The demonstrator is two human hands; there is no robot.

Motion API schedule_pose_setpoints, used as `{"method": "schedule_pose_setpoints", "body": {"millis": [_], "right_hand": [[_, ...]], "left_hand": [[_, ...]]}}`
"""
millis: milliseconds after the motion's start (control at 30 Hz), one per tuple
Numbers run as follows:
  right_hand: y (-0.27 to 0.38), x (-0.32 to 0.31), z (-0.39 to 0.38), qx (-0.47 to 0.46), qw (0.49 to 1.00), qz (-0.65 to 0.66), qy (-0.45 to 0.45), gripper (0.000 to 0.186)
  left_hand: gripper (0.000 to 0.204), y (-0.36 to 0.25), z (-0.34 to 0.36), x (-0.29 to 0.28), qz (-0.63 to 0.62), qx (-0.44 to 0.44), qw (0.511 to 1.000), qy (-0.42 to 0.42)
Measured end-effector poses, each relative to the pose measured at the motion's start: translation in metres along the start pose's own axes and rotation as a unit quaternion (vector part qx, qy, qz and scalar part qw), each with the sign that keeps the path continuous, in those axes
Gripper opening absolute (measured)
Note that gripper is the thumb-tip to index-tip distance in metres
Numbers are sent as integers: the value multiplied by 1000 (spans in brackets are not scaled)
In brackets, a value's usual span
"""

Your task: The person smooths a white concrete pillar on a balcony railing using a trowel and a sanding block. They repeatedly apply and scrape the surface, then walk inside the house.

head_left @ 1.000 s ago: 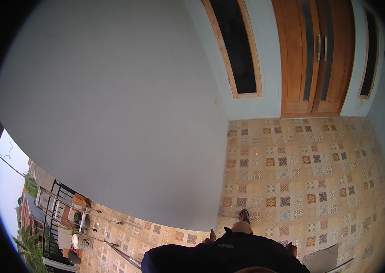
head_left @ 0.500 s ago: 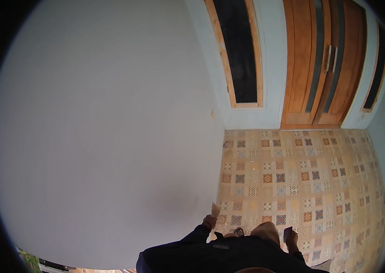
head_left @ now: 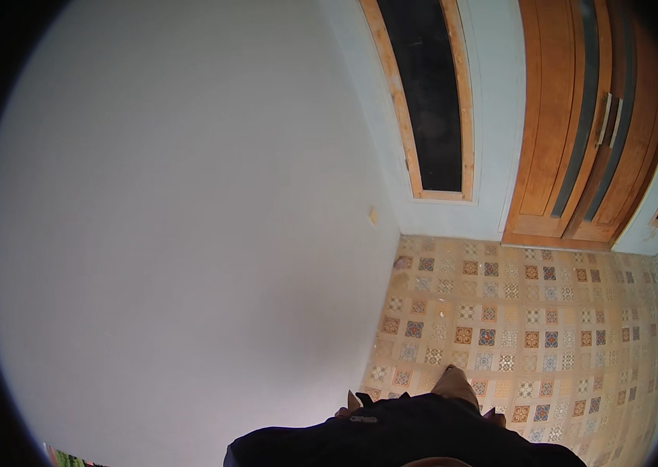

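Observation:
Low at the left of my dark shirt (head_left: 422, 428), my left hand (head_left: 341, 412) is closed on a putty knife, its flat tan blade (head_left: 353, 402) pointing up beside the grey wall (head_left: 189, 233). Most of this hand is hidden by the shirt. On the other side my right hand (head_left: 498, 419) shows only in part, closed around a dark flat piece (head_left: 490, 412) whose kind I cannot make out here. Neither blade touches the wall as far as I can see.
Patterned tiles cover the floor (head_left: 531, 317). Ahead stand wooden double doors (head_left: 554, 132) with long handles, beside a narrow dark window (head_left: 428, 101) in a wooden frame. A small yellowish wall spot (head_left: 373, 215) sits near the corner. My bare leg (head_left: 453, 385) steps forward.
Both hands have dropped back toward my body, now mostly covered by the shirt. The doors and window appear larger and further right, and my leg has come forward.

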State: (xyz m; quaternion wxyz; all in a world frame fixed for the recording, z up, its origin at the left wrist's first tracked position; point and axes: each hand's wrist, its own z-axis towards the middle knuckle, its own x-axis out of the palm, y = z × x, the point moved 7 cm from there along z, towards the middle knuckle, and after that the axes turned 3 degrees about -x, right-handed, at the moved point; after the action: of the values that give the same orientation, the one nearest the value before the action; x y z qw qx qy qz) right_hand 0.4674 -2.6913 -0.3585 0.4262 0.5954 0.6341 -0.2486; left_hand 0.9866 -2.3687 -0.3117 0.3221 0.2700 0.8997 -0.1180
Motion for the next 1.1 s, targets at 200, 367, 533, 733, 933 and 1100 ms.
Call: {"method": "schedule_pose_setpoints", "body": {"millis": [200, 367, 533, 733, 933, 1100], "right_hand": [[27, -105, 133, -88, 991, 99, 15, 41], [58, -208, 235, -41, 959, 243, -137, 90], [90, -240, 275, -81, 929, 333, -139, 91], [84, -185, 252, -30, 961, 269, -65, 68], [119, -135, 247, -159, 984, -28, 75, 46], [186, -158, 273, -170, 982, 27, 73, 48]], "left_hand": [[47, -70, 18, -50, -54, 2, 994, -97], [54, -117, 37, -108, -211, -22, 957, -196], [48, -143, 54, -147, -165, 8, 974, -158], [39, -130, 93, -136, -105, 8, 989, -100], [39, -122, 119, -176, -305, -63, 937, -156], [25, -173, 73, -356, -660, 133, 713, -198]]}}
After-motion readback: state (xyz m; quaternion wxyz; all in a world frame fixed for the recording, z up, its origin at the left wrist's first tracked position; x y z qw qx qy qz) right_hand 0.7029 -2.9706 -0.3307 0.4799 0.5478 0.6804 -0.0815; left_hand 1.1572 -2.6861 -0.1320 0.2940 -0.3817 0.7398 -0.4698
